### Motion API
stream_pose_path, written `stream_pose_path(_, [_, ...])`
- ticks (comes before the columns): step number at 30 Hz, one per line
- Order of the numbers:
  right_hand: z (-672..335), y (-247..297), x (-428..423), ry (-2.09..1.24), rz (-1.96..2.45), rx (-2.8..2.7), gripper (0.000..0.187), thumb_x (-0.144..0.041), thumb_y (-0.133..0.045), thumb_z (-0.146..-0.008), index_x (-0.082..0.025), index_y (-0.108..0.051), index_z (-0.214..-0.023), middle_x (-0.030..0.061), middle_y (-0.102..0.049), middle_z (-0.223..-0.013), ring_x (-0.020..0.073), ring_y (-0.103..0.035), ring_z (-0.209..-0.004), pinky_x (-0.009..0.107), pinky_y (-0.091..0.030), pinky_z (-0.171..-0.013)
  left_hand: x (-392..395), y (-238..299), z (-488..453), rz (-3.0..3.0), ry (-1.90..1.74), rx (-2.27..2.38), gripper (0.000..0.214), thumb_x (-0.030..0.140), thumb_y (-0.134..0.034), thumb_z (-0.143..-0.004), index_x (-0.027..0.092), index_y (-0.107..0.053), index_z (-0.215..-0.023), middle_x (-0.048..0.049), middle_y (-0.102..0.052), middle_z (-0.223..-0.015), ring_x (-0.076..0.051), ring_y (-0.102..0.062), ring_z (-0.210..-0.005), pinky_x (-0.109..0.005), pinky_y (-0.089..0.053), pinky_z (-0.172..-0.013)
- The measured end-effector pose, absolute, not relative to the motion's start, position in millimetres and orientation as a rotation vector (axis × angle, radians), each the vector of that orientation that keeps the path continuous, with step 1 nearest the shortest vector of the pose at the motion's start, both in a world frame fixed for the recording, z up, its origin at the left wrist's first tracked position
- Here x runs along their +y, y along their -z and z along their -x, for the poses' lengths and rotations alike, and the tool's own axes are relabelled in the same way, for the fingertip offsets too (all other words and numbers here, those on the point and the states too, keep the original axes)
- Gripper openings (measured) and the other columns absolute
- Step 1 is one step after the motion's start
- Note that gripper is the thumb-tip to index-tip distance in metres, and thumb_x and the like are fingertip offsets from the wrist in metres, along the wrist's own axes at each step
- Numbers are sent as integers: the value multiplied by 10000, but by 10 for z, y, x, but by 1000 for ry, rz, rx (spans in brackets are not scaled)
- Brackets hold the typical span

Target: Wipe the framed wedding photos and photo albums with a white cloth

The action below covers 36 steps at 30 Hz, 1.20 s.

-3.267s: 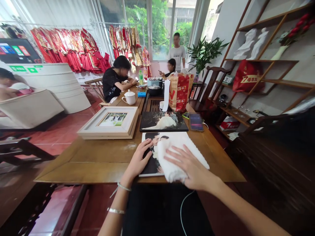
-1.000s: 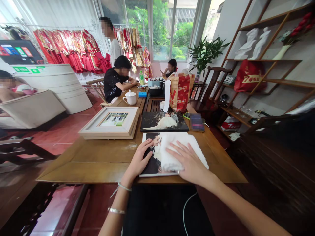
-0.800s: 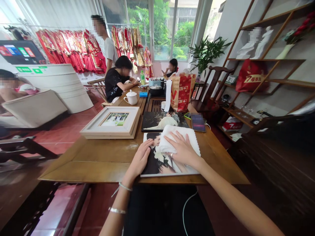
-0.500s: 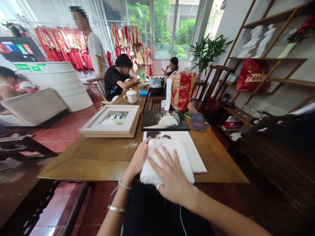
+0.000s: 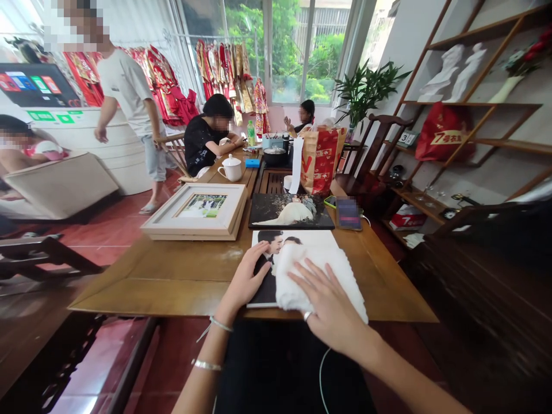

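A folded white towel [image 5: 345, 276] lies on the right part of a photo panel [image 5: 264, 290] at the table's near edge. My right hand [image 5: 330, 305] rests flat on the towel with fingers spread, pressing it against the panel. On the panel's left side, my left hand [image 5: 250, 276] touches the print with its fingers stretched out and holds nothing. Two heads and dark clothing show in the picture; the towel covers much of the rest. Just beyond lies a dark photo panel [image 5: 293, 211] with a figure in a white gown.
Stacked pale picture frames [image 5: 196, 213] lie at left on the wooden table [image 5: 172, 282]. A phone [image 5: 348, 214] is at right. Farther back stand a white lidded cup [image 5: 231, 169] and a red-brown paper bag [image 5: 321, 158]. People sit beyond; one person [image 5: 129, 86] is standing at left.
My right hand has slid the towel rightward across the panel, uncovering its left part. My left hand stays near the left edge. The standing person has come closer and farther left.
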State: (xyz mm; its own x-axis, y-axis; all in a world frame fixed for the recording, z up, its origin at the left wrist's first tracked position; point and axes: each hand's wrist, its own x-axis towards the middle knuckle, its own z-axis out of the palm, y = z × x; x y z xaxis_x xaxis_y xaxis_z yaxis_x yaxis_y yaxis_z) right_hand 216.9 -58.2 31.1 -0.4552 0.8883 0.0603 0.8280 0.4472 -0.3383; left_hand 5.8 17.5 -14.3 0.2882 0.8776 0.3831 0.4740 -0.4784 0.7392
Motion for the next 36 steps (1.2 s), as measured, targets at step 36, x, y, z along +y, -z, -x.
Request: stream_pose_path(36, [-2706,-312,375,-232,1408,-2462,573,-162,-520,-729,-178,-521,-1301,90,-467,-1414,254,-317,-1353,493,-153,-1130,152,79,-62,-2100,-1068,1204,346,274,-510,-894,228,-543,-1234,-102,-484,-1396,-228,-411,-1323,-471,-279,-1129])
